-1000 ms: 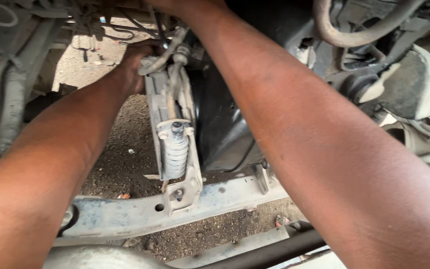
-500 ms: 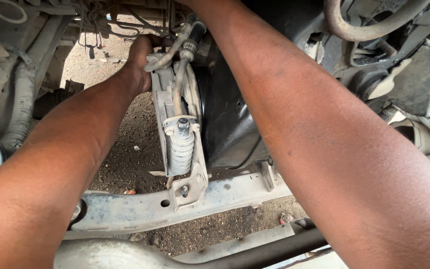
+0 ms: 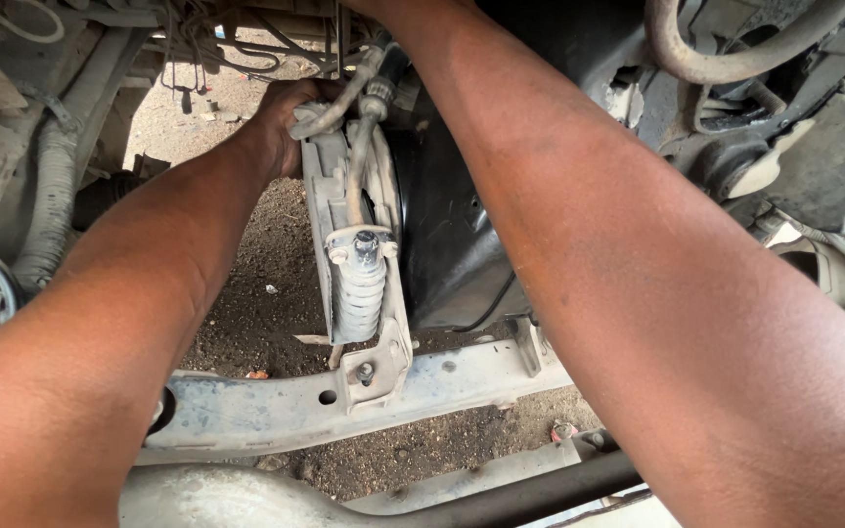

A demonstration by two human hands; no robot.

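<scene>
Bracket (image 3: 359,244): a dusty grey metal plate standing on edge in the middle of the view, under the vehicle. Its long axis runs near to far; the near end is bolted to a crossmember (image 3: 266,411) that lies left to right across the lower part of the scene. A ribbed boot (image 3: 359,293) with a stud at its top sits on the bracket's face, and a thin cable (image 3: 354,166) runs from it toward the far end.

Left hand (image 3: 281,127): at the bracket's far end, on its left side, fingers curled against the top edge where the cable passes. It touches the part; whether it grips the bracket or the cable fitting cannot be told, as the fingertips are hidden behind the metal.

Right hand: not visible. The right forearm (image 3: 579,244) crosses from the near right to the far centre and leaves the frame at the top, just right of the bracket's far end. Whether it is spread or closed cannot be told.

Relation noted: both arms converge on the far end of the bracket, one on each side of it; the near, bolted end is untouched. Of the two hands, only the left is seen in contact.

Surroundings: a black housing (image 3: 452,225) sits just right of the bracket. A corrugated hose (image 3: 51,205) hangs at far left. Bare gravel ground (image 3: 266,293) shows beyond.
</scene>
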